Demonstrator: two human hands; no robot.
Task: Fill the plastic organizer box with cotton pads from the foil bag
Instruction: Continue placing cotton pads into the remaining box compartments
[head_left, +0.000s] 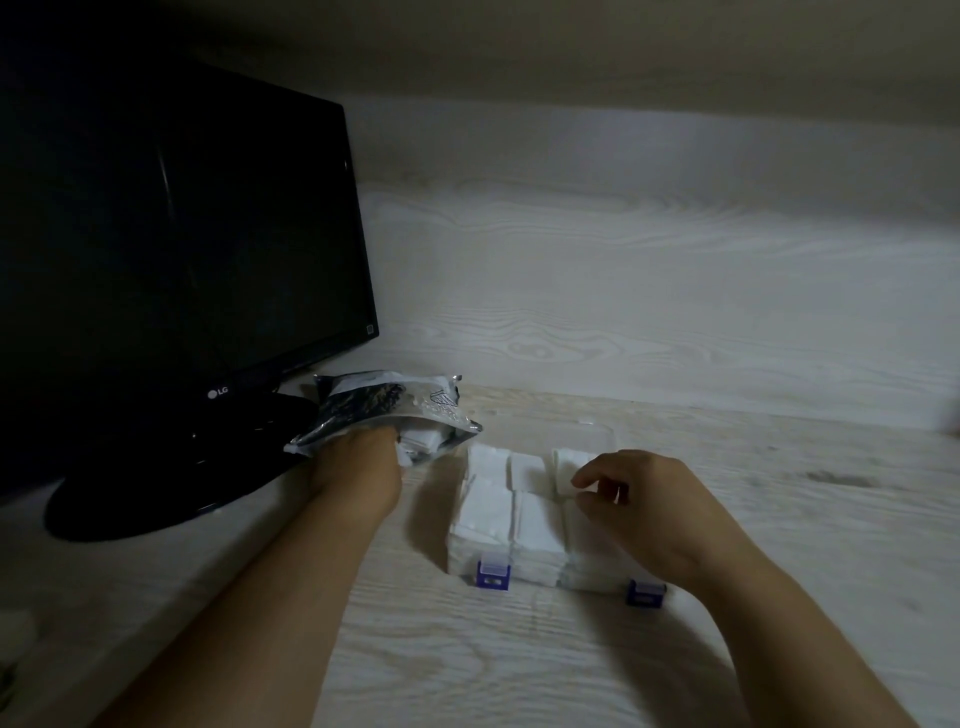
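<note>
Left hand (358, 470) inside foil bag (384, 410), grip unclear; right hand (649, 514) loosely curled, empty, over organizer box (519, 519).

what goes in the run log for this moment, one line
left hand: in bag | right hand: over box, right side | pads: fill box | latches: open

Two bare forearms, no sleeves anywhere along the visible length, from elbow region to wrist. No watch, bracelet or band on either wrist. Left hand (358, 470) ungloved, fingers hidden from view. Right hand (649, 512) ungloved too, no rings visible on the fingers that show, nails short and plain so far as the dim, slightly blurred light allows
</note>
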